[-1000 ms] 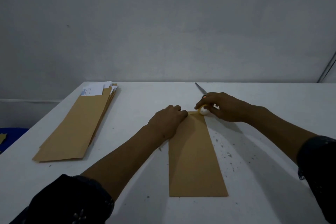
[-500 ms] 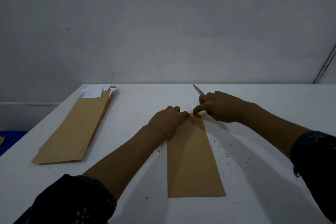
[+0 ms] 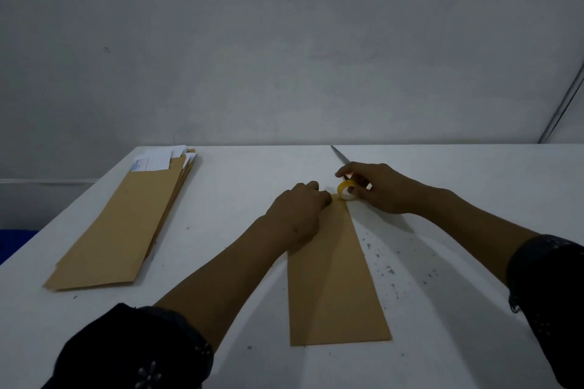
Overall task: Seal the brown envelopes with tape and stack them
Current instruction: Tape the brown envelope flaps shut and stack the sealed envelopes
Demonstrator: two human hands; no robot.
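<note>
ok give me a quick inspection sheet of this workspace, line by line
surface: white table, dark specks to the right of the envelope
job's things: one brown envelope lies flat in the middle; a stack of brown envelopes lies at the left, white papers sticking out of its far end; a yellow tape roll stands at the single envelope's far end
clutter: scissors behind the right hand, only the blades showing
hands: left hand presses the envelope's far end; right hand holds the tape roll
cables: thin line down the wall at far right, possibly a cable
surroundings: plain grey wall; something blue beyond the table's left edge
</note>
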